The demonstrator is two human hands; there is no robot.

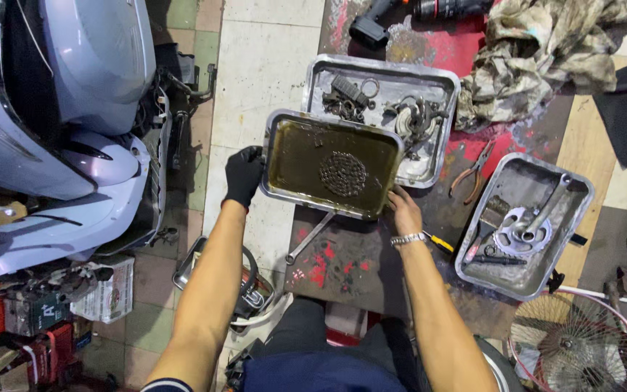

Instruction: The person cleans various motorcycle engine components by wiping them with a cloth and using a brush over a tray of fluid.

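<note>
between the two hands sits a metal tray [284,145] filled with dark brownish oil, with a coiled chain [342,174] lying in the liquid near its middle. left hand [244,174], in a black glove, is closed on the tray's left rim, fingers curled over the edge. right hand [403,210] is bare, with a metal bracelet at the wrist, and grips the tray's lower right corner; its fingertips are tucked under the rim, so how far they wrap cannot be seen. the tray is tilted a little and its far edge overlaps a second tray [440,83] behind it, which holds small greasy parts. just below the oily tray a wrench [310,237] lies on the dark, red-stained mat [342,268]. to the right, pliers [473,168] with orange handles rest on the mat, and beyond them a third tray [582,210] carries a sprocket [518,232], a brush [489,218] and a long tool. a crumpled rag [546,51] lies at the top right, well apart from the hands. a pale blue scooter [59,123] stands on the left, near the gloved hand, and a spoked wheel [578,341] shows at the bottom right.
</note>
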